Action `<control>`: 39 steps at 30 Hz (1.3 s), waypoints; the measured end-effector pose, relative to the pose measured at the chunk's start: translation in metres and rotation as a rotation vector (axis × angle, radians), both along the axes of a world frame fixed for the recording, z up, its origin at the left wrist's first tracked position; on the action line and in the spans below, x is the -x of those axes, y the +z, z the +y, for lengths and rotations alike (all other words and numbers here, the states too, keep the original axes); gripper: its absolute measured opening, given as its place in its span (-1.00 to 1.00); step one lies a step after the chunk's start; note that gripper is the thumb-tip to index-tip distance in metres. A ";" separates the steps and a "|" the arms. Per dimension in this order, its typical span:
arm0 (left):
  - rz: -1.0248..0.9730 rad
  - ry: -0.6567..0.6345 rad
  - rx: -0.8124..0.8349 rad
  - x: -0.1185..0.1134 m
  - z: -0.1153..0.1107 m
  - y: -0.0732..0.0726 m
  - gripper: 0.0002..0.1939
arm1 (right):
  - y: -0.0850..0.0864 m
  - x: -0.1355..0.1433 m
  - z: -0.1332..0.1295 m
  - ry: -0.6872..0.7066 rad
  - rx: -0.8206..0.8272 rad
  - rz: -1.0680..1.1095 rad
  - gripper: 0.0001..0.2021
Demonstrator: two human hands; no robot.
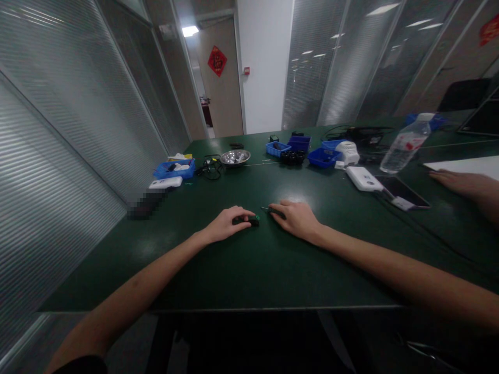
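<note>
Left hand [231, 223] pinches black part [254, 223], green bit on it, at table [218, 270]. Right hand [297, 218], fingers curled, grips thin tool [276, 212], maybe a screwdriver, just beside, tip toward part.

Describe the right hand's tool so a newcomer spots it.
On the green table, find the wearer's right hand. It holds a dark-handled tool, its thin metal shaft pointing left; the black-and-green piece in the left hand shows none.
</note>
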State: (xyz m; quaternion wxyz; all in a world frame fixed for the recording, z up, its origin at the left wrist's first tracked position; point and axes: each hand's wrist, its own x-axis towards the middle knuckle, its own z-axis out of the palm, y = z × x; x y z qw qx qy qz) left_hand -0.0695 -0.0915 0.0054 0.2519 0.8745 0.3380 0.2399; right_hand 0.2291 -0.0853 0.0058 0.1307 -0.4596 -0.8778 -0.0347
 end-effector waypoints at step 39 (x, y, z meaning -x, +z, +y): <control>0.758 0.944 -0.291 0.158 0.058 0.003 -0.58 | 0.002 -0.003 0.003 -0.002 0.084 0.062 -0.56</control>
